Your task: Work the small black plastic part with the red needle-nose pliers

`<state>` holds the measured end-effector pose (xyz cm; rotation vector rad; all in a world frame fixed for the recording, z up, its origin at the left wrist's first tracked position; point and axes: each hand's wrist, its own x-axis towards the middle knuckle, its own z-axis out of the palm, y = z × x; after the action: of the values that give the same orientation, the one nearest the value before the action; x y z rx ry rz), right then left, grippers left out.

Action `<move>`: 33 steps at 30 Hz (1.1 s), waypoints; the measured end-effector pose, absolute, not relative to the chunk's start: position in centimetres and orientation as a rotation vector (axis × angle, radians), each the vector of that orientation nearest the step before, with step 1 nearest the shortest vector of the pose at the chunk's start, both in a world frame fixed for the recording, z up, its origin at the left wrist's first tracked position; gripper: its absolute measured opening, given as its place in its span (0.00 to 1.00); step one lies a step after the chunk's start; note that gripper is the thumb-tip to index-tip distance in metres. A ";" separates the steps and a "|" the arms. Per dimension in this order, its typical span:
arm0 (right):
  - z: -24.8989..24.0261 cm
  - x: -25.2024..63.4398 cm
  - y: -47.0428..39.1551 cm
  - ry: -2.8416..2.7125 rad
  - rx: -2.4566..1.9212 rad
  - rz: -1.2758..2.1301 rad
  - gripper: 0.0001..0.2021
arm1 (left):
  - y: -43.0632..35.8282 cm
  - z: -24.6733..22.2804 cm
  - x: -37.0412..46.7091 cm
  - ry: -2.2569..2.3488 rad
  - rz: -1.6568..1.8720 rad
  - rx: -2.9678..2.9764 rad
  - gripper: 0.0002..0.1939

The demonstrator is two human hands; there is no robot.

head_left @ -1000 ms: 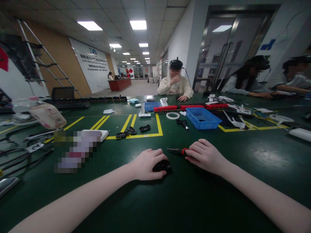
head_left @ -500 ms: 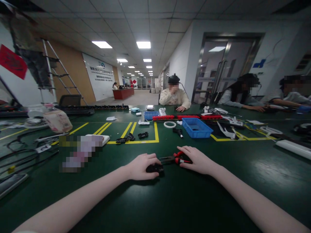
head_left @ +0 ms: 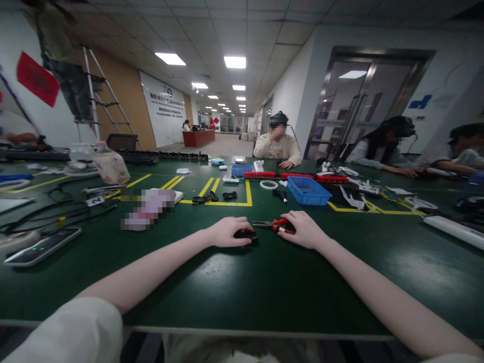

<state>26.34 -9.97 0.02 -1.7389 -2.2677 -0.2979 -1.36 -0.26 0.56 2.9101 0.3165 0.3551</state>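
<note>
My left hand (head_left: 230,232) is closed around a small black part (head_left: 248,235), its fingers curled over the top and the thumb along the near side. The part lies low at the green table top, partly hidden by the fingers. My right hand (head_left: 305,231) grips red-and-black needle-nose pliers (head_left: 279,225) by the handles. Their slim jaws point left, just beside my left fingertips and the black part. Whether the jaw tips touch anything I cannot tell.
Beyond my hands stand a blue bin (head_left: 308,191) and a white ring (head_left: 268,185). Several black clips (head_left: 206,198) lie inside yellow tape lines. To the left are a phone-like device (head_left: 43,246), cables and a bottle (head_left: 111,165). A person (head_left: 279,141) sits opposite.
My view has tilted down and turned slightly left, bringing the table's near edge into sight. Both hands keep their holds on the black part and the pliers.
</note>
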 end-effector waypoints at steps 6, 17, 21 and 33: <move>-0.2 26.5 -10.0 -2.273 -1.678 -0.460 0.19 | -0.1 0.4 -1.3 0.270 0.333 2.888 0.23; -0.5 27.1 -9.7 -2.158 -1.541 -0.569 0.20 | 0.0 0.5 -1.3 0.383 0.349 2.754 0.18; -0.3 26.9 -10.0 -2.203 -1.413 -0.561 0.18 | 0.0 0.5 -1.4 0.392 0.345 2.742 0.18; -0.2 26.7 -10.0 -2.362 -1.329 -0.585 0.18 | 0.0 0.5 -1.2 0.409 0.318 2.771 0.19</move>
<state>26.72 -10.04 -0.19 -1.3293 -2.3619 -0.5848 -1.19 0.02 0.47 2.7713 0.4086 0.3181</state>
